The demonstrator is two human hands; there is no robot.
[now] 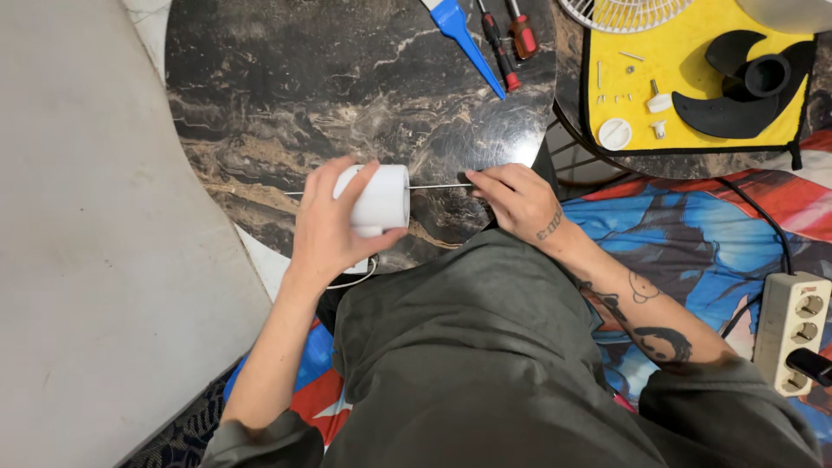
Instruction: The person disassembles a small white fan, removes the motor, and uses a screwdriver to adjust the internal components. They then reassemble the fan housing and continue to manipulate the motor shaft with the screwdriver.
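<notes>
While our left hand (325,230) grips the white motor housing (380,201) at the counter (286,78) edge, our right hand (516,198) pinches its thin metal rod (438,185) beside the housing; easing it along its axis calls for a straight, steady pull.

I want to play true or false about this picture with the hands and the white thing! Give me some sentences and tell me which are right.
1. The left hand holds a white cylinder. True.
2. The right hand pinches a thin metal rod that sticks out of the cylinder. True.
3. The black fan blade lies on a green mat. False: it lies on a yellow mat.
4. The screwdrivers have red on their handles. True.
5. The blue tool is in the right hand. False: it lies on the dark marble table, away from both hands.
6. The power strip sits on the table. False: it is down on the colourful cloth.
</notes>
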